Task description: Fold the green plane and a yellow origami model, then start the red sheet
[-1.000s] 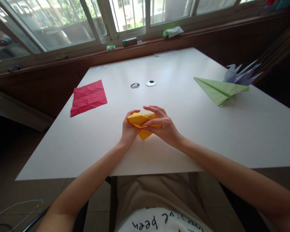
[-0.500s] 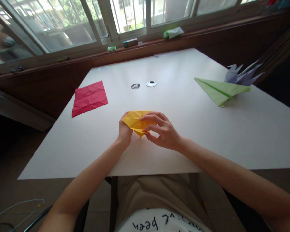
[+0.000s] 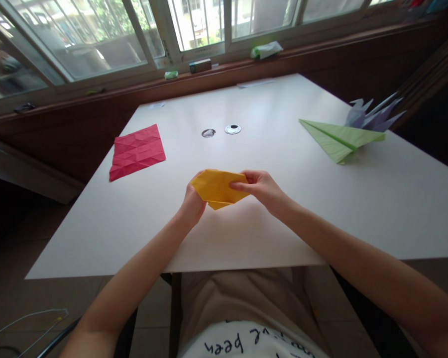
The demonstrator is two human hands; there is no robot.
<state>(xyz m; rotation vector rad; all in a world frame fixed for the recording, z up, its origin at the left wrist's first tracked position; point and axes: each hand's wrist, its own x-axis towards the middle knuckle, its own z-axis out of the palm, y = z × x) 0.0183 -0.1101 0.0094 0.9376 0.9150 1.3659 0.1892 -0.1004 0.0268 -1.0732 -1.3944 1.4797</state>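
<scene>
White table [image 3: 246, 238] under a big window, pretty dim room. Near the front edge, the folded yellow paper [image 3: 217, 188] is held just above the tabletop, long axis running left-right, its lower point aimed back at the person. Left hand [image 3: 192, 203] pinches its left end, right hand [image 3: 263, 188] its right end, fingers closed on it. Farther back: creased red sheet [image 3: 137, 150], green paper plane [image 3: 338, 139].
</scene>
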